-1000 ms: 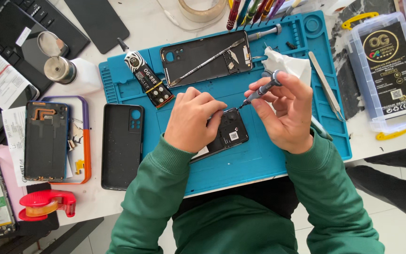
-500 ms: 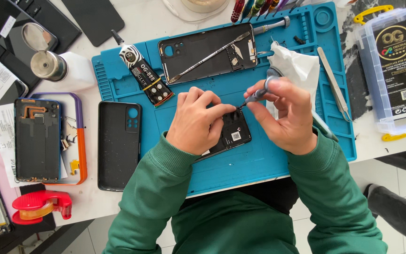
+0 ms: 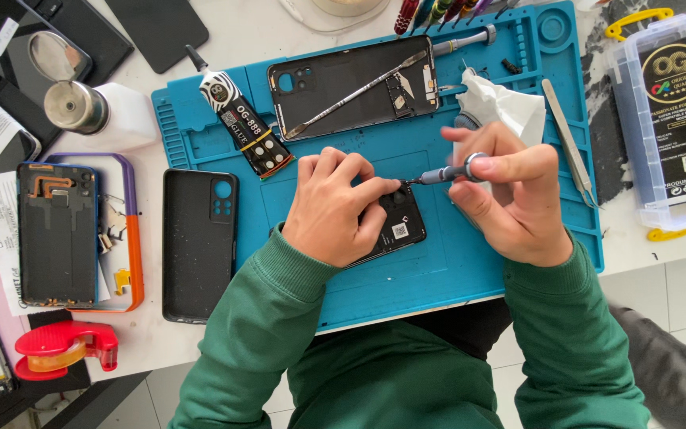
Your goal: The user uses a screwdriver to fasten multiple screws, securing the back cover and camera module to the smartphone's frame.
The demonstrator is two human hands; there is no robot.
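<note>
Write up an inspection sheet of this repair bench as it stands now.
Surface: blue mat on a white table.
Job's things: small dark phone part on the mat; screwdriver tip at its top edge.
Clutter: glue tube, open phone shell with a metal pry tool across it, tweezers, white cloth, black phone cover, red tape dispenser.
Grippers: left hand presses the part; right hand grips the screwdriver.
Cables: nothing seen.
Surroundings: clear plastic box, tiled floor.
</note>
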